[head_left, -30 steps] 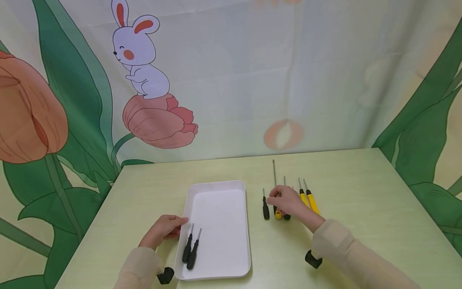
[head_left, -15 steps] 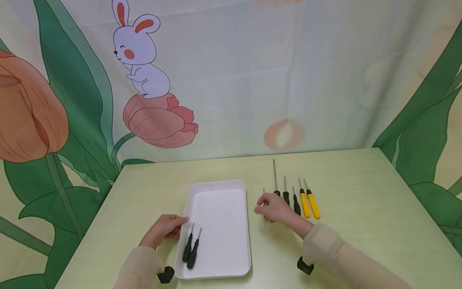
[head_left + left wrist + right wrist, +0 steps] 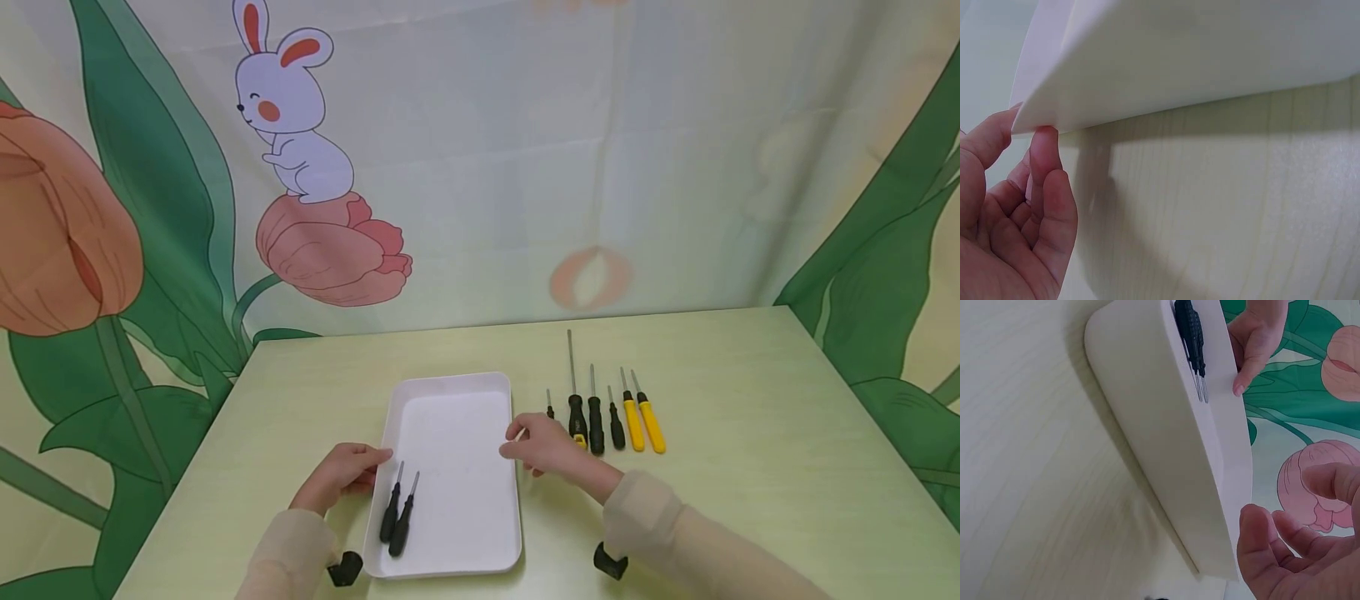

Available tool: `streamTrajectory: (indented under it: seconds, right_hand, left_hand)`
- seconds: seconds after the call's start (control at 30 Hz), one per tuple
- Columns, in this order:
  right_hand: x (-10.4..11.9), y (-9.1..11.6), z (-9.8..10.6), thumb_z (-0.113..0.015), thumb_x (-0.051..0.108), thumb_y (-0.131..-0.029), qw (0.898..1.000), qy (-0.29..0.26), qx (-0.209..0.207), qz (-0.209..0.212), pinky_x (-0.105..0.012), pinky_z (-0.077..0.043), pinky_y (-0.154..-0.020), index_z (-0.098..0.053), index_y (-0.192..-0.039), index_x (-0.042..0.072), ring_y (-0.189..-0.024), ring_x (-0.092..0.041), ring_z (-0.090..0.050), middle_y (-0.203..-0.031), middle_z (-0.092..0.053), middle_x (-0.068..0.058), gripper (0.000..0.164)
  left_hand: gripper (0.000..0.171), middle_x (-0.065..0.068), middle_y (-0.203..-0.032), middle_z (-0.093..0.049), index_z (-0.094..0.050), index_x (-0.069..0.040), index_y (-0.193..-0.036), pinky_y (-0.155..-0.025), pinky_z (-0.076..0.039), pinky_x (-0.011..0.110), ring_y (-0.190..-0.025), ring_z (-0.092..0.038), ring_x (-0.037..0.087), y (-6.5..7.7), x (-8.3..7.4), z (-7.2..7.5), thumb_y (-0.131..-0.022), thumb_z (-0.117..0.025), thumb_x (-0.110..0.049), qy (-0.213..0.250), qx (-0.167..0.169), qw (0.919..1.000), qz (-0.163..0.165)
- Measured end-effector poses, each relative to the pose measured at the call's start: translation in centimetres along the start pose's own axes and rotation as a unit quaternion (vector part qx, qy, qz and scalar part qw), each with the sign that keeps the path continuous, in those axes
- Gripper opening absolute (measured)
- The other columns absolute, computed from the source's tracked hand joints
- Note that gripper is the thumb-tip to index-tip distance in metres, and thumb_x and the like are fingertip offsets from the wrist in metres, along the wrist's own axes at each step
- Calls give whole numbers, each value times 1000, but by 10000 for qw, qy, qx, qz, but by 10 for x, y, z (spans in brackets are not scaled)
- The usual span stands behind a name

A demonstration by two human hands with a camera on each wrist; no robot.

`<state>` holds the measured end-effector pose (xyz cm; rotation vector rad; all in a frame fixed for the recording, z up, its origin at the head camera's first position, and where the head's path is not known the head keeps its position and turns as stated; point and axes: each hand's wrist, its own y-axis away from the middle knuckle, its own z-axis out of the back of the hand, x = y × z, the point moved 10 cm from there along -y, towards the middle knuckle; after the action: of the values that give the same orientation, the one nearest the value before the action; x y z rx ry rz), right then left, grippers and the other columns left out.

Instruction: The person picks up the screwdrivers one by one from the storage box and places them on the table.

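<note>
A white tray (image 3: 457, 433) lies on the table, with two small black-handled screwdrivers (image 3: 401, 529) side by side at its lower left. My left hand (image 3: 341, 477) pinches the tray's left rim, thumb above and fingertips underneath, as the left wrist view shows. At the opposite rim is my right hand (image 3: 551, 450); its thumb and fingers are bent but apart, with nothing between them in the right wrist view. Just behind it, a small black screwdriver (image 3: 550, 409) has its handle mostly hidden by the hand.
Right of the tray, several screwdrivers stand in a row: a long black-and-yellow one (image 3: 577, 414), a black one (image 3: 596, 425), a smaller black one (image 3: 617, 427) and two yellow ones (image 3: 651, 425). A printed curtain (image 3: 480, 167) hangs behind the table's far edge.
My right hand has moved left from over the row of screwdrivers to the tray's right rim, uncovering most of the row. My left hand has stayed on the left rim.
</note>
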<state>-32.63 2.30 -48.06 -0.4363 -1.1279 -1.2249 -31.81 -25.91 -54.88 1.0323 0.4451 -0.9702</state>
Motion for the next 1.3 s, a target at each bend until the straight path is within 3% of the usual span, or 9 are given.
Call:
streamTrajectory:
  seconds: [0.4,1.3]
  right_hand:
    - [14,0,-31,-65,18,-76,9996,120,260,-7,-25,-44,-43,-54,-87,6,-56,-18,-52,-69,-50,-4,19]
    - [5,-3,-73,-66,17,-75,9979,-84,455,-449,-28,-44,-42,-53,-85,6,-58,-20,-53,-74,-55,-10,20]
  left_hand:
    - [27,-1,-65,-51,-59,-1,-86,-58,-45,23,-61,-49,12,1,-1,0,-82,-61,-28,8,24,10000,-21]
    - [25,-3,-58,-50,-60,-3,-77,-54,-44,22,-55,-48,9,2,-3,1,-80,-64,-28,136,42,9997,-190]
